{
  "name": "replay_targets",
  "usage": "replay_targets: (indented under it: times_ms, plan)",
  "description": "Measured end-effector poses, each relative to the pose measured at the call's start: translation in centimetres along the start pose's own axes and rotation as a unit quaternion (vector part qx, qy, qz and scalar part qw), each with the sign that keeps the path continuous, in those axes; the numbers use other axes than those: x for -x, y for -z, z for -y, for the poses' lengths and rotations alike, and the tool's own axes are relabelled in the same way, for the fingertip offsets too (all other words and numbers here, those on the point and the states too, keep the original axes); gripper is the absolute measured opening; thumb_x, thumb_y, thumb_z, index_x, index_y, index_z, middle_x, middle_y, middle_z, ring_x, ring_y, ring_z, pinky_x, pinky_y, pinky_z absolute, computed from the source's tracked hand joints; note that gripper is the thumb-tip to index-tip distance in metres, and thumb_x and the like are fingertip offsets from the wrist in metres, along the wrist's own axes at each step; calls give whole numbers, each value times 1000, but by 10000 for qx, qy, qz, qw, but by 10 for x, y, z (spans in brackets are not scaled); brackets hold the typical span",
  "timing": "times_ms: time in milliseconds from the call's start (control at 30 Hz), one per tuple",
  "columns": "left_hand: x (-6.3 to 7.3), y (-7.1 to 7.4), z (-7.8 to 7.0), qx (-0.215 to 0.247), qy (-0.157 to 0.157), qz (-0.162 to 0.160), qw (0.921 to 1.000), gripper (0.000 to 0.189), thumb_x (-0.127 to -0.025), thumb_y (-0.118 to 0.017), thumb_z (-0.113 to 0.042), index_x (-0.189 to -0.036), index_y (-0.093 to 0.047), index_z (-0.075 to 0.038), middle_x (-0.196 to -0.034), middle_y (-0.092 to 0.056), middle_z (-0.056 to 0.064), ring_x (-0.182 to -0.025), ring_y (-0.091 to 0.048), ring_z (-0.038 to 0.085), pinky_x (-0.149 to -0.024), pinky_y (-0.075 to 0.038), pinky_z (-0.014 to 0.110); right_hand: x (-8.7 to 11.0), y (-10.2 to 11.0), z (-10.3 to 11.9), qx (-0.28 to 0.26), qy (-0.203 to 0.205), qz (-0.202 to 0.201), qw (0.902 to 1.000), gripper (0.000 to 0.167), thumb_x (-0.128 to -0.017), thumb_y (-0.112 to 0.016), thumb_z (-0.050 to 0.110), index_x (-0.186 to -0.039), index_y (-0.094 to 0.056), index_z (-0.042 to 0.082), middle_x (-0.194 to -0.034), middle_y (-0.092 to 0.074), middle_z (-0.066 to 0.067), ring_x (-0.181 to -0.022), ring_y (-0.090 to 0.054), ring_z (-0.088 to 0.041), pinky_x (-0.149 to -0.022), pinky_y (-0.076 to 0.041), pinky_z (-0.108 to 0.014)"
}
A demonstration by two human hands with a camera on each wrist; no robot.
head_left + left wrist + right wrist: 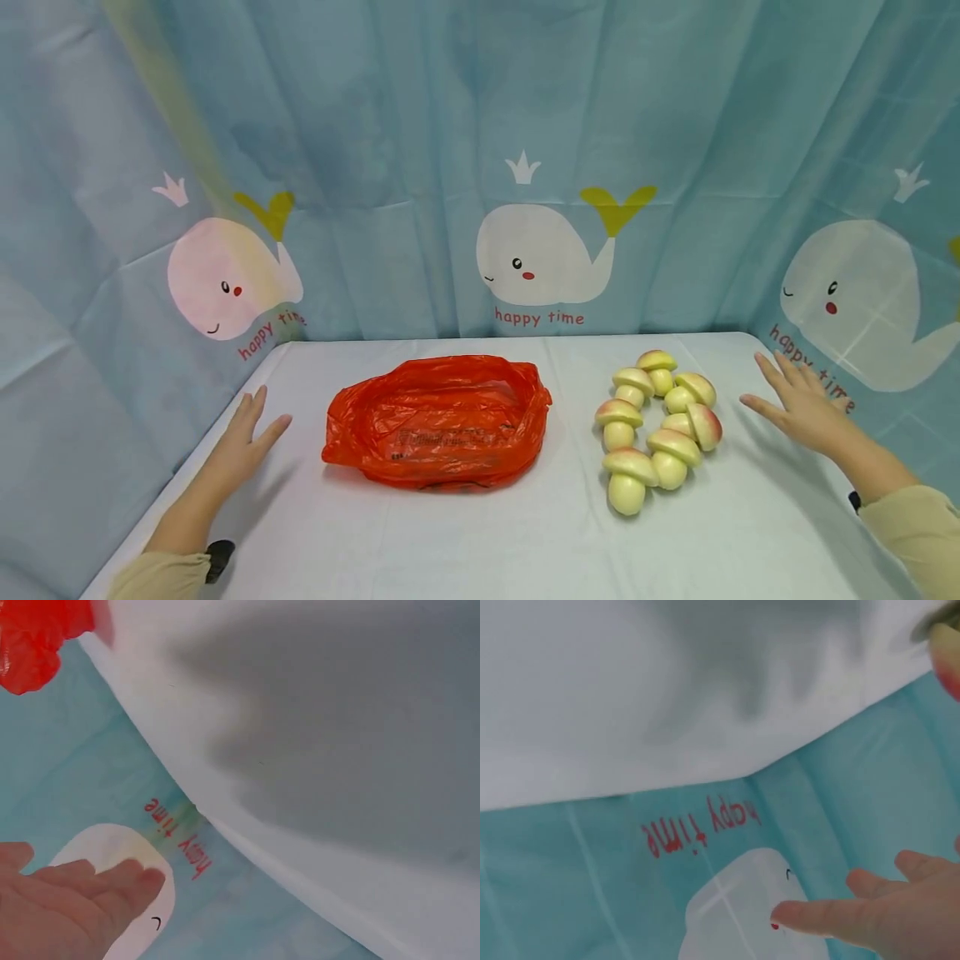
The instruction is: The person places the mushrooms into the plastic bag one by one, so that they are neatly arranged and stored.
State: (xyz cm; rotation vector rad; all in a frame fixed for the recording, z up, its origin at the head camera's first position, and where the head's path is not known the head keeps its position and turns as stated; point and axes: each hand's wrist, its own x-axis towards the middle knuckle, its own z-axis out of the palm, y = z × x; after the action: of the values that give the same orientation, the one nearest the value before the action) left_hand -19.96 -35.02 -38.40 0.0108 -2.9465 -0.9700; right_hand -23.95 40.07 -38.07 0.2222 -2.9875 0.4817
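Observation:
In the head view, a red plastic bag [442, 471] lies spread with its mouth facing up on the white table. To its right, several yellow-green toy mushrooms [628, 467] with reddish-tinged caps are grouped in a rough ring. My left hand [238, 446] hovers left of the bag, fingers extended and holding nothing. Right of the mushrooms, my right hand [813, 408] is raised with its fingers spread, touching nothing. The left wrist view catches a corner of the red bag [30, 645]; the right wrist view catches part of one mushroom [946, 656].
A white cloth [480, 542] covers the table. Blue curtains [420, 167] printed with whales stand along the back and both sides, close to the table's edges. Dark bands [219, 560] sit at the wrists by the beige sleeves [161, 577].

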Motion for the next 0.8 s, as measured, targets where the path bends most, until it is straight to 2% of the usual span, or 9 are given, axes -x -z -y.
replay_targets:
  times_ms: [100,200,300,467,600,700,800]
  plan:
    - [-1,-1,-6,382,23,264,9989,85,-101,-44,-47,-153,5,0,-153,0,37,-137,-7,57,-101,-18,73,-4,0,2,-129,17,55,9999,86,-100,-45,50,-154,6,8,-154,9,-33,-133,8,-63,-81,-4,-89]
    - [-3,-6,-12,910,-6,560,9943,80,-101,-48,-38,-154,0,-2,-152,-11,37,-134,-19,58,-100,-30,68,-9,-2,4,-329,57,163,9993,88,-99,-47,49,-154,6,5,-153,7,-36,-133,5,-63,-85,-7,-87]
    - [-5,-11,-19,1573,115,873,9836,76,-102,-50,-31,-155,-3,-4,-152,-14,36,-135,-23,55,-100,-37,62,-15,-6,5,-653,200,240,9974,90,-99,-50,45,-153,5,-1,-151,4,-39,-134,3,-61,-94,-7,-81]
    - [-11,-19,-32,2458,503,1004,9628,69,-102,-49,-21,-155,-7,-6,-153,-16,33,-137,-25,49,-102,-39,52,-26,-15,6,-1189,428,316,9915,89,-99,-54,37,-149,2,-11,-148,-2,-44,-136,0,-59,-105,-5,-72]
    - [-15,-25,-40,3031,742,1020,9446,65,-102,-47,-13,-155,-10,-7,-155,-14,32,-137,-26,47,-104,-38,52,-33,-20,12,-1478,349,572,9868,90,-99,-55,36,-149,4,-10,-148,-2,-44,-134,-1,-61,-104,-7,-73]
    - [-16,-30,-44,3224,923,1030,9364,64,-101,-46,-10,-155,-12,-7,-155,-12,31,-135,-30,46,-102,-43,48,-38,-23,16,-1570,222,799,9841,91,-98,-55,39,-151,5,-6,-148,-2,-44,-132,-5,-63,-101,-12,-75]
    - [-16,-35,-46,3397,1095,1055,9282,63,-100,-46,-6,-155,-15,-8,-156,-12,30,-132,-32,45,-94,-50,38,-43,-25,18,-1535,141,1012,9828,91,-98,-55,40,-152,3,-5,-148,-6,-44,-128,-13,-67,-98,-19,-76]
